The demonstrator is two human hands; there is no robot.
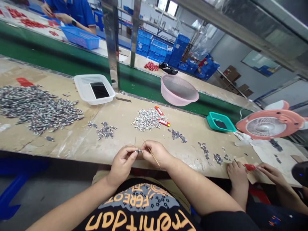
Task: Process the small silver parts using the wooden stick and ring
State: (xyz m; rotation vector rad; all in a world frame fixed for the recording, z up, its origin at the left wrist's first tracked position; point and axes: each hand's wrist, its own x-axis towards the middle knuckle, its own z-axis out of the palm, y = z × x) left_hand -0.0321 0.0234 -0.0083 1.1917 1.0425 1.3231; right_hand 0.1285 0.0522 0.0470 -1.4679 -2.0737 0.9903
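My left hand (123, 163) is closed in a pinch on a tiny dark part with light ends (138, 150), held just above the table's front edge. The fingertips of my right hand (156, 154) meet it from the other side. A thin wooden stick (154, 156) also lies in my right hand, slanting across the fingers. Beyond my hands is a heap of small whitish parts (146, 120), with two red-and-yellow packets (164, 122) at its edge. Small clusters of dark-and-white pieces (106, 131) and flat dark pieces (178, 136) lie to either side.
A large pile of dark-and-white pieces (40, 109) covers the left of the table. At the back stand a white basket (83, 93) holding a phone, a pink bowl (178, 99) and a green tray (214, 123). A co-worker's hands (238, 175) work at right, near a fan (269, 123).
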